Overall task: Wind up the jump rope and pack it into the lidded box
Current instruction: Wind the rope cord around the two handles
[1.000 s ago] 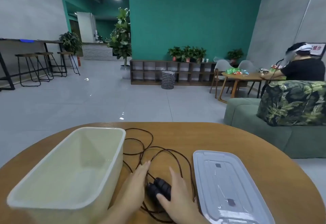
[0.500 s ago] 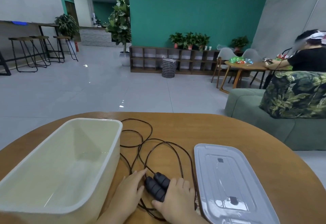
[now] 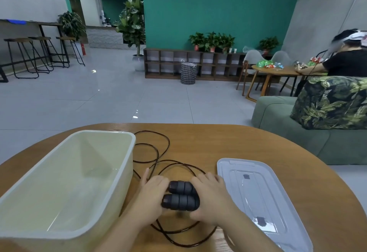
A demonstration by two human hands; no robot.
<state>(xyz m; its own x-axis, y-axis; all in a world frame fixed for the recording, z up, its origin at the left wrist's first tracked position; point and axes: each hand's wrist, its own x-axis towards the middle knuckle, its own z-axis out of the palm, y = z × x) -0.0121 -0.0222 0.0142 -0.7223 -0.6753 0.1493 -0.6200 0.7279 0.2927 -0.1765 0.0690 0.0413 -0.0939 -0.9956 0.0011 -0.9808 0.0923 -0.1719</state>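
Cream-coloured plastic made up the box [image 3: 65, 182], which stood open on the left of the round wooden tabletop [image 3: 228, 142] with nothing visible inside it. Its clear lid [image 3: 262, 198] lay flat on the right side of the tabletop, separate from the box.

Between box and lid lay the jump rope. Its 2 black handles [image 3: 181, 195] sat side by side, touching, with their long axes running left to right across the view. The thin dark cord [image 3: 156, 156] sprawled in loose loops toward the far side of the tabletop, and more of it curled near the front edge below the hands.

The left hand [image 3: 152, 196] had its fingers [image 3: 146, 176] curled against the left ends of the handles; the right hand [image 3: 210, 198] wrapped over their right ends, so the pair was pinched between both hands.

Compared with 0.5 s before, the handles had turned from a slanted lie, pointing away and to the right, to this crosswise one, and both hands had closed in further around them. Box, lid and the far cord loops looked unchanged on the tabletop.
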